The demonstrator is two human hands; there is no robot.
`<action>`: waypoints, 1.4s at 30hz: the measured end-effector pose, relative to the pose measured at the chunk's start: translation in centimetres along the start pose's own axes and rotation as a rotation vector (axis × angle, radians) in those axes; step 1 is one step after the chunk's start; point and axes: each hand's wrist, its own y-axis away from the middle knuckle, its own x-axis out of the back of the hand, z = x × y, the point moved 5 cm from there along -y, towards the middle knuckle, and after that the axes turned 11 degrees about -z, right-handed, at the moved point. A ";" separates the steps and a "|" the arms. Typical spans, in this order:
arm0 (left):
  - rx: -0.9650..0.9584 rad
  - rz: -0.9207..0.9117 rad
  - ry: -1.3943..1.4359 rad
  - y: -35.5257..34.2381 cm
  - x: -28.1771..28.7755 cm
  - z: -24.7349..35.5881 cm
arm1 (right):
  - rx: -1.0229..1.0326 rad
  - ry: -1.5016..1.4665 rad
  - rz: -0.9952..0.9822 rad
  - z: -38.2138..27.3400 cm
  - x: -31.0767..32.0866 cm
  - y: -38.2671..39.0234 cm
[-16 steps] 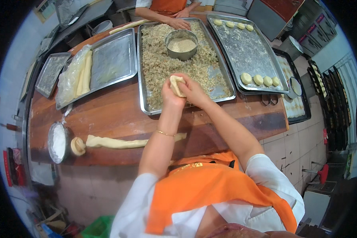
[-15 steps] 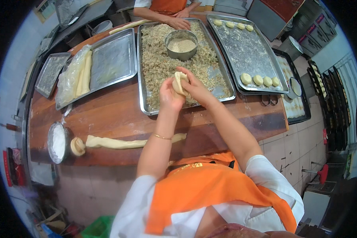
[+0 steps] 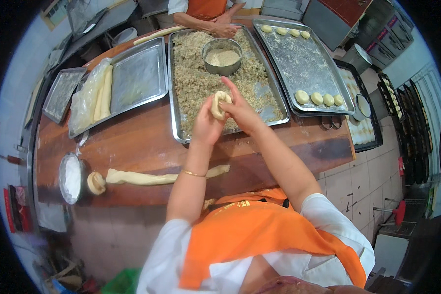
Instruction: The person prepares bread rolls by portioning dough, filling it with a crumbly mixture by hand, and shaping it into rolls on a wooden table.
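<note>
A piece of pale dough, shaped like a cup with a raised rim, is held between my two hands above the near edge of the filling tray. My left hand cradles it from the left and below. My right hand presses its thumb into the hollow, with the index finger stretched out past the dough. Crumbly brown filling covers most of the tray, and a round metal bowl of fine crumbs stands in it.
A dough rope lies on the wooden table near me, beside a dough lump and a bowl of white flour. A tray with plastic-covered dough strips stands left; a floured tray with round cakes right. A co-worker's hands are opposite.
My right thumb has gone deeper into the dough, which now shows a rounder, more open rim. The co-worker's hand has moved slightly over the far tray edge.
</note>
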 end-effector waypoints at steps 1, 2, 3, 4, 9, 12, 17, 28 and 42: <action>-0.004 -0.084 -0.094 0.8 -0.3 0.6 | -0.062 -0.220 -0.069 -0.5 0.1 0.4; -0.009 -0.167 -0.189 1.3 -0.4 1.1 | -0.124 -0.440 -0.139 -0.7 -0.3 0.6; 0.028 -0.263 -0.253 0.9 1.2 0.9 | -0.096 -0.330 -0.196 -0.9 -1.3 0.5; -0.011 -0.189 -0.273 0.9 1.3 0.8 | -0.069 -0.194 -0.155 -0.7 -1.8 0.7; -0.098 0.034 -0.265 1.4 2.2 -0.8 | -0.060 0.005 -0.130 1.6 -2.7 1.7; -0.006 0.048 -0.190 2.2 2.1 -0.7 | -0.097 -0.108 -0.323 0.2 -2.3 2.4; 0.128 -0.099 0.054 4.0 -1.2 -0.5 | 0.108 0.617 -0.319 -3.2 -1.0 2.4; -0.060 -0.064 -0.040 4.0 -0.4 -2.8 | 0.202 0.612 0.112 -3.1 -2.2 3.3; -0.057 -0.069 -0.212 6.8 -6.4 -0.5 | 0.333 0.236 0.087 -6.9 -3.6 3.6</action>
